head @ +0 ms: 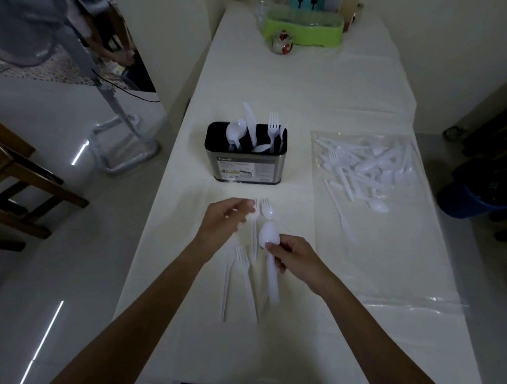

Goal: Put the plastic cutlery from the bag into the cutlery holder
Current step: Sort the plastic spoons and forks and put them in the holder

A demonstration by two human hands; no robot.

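Head view: the right hand [294, 259] pinches a white spoon [269, 236] just below the bowl, with the handle trailing back toward the person. The left hand [223, 221] is curled at the head of a fork [254, 238]; blur prevents saying whether it grips it. More forks [243, 267] lie loose on the table [280, 77] between the forearms. The cutlery holder [245, 162] stands ahead, partly filled, and the bag [363, 173] lies flat to its right with many pieces left inside. Risks, as judged: the light pinch could let the spoon twist free, and pieces leaning across the holder's openings could snag an incoming handle and be flicked out. The holder and the loose forks sit nearer the table's left edge, so a sweeping left forearm could send the forks to the floor. Bare cloth between hands and holder gives a straight approach.
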